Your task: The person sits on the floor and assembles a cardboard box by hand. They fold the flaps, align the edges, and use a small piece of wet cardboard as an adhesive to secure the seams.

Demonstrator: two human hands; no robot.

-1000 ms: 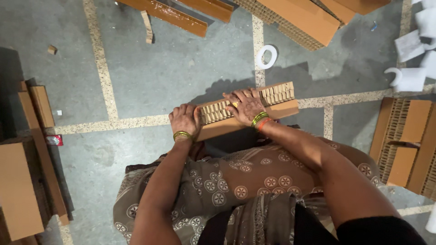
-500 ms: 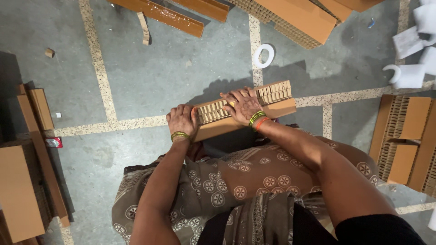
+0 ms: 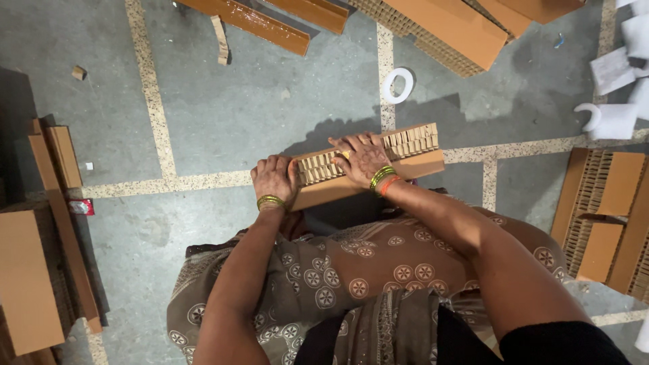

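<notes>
the honeycomb cardboard strip (image 3: pixel 405 152) is matt brown paperboard, smooth on its face and rough with open cells along the top edge. the floor (image 3: pixel 270 108) is dull grey stone with speckled inlaid bands. the tape roll (image 3: pixel 398 86) looks glossy white plastic. the cardboard slat (image 3: pixel 250 23) shines as if tape-coated.

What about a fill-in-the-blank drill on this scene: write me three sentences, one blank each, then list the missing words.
1. Both hands press on a long honeycomb cardboard block that lies across the person's ____.
2. The left hand grips the block's left end, while the right hand lies flat on its ____ face.
3. On the floor beyond the block lies a white tape ____.

Missing words: lap; top; roll
</notes>
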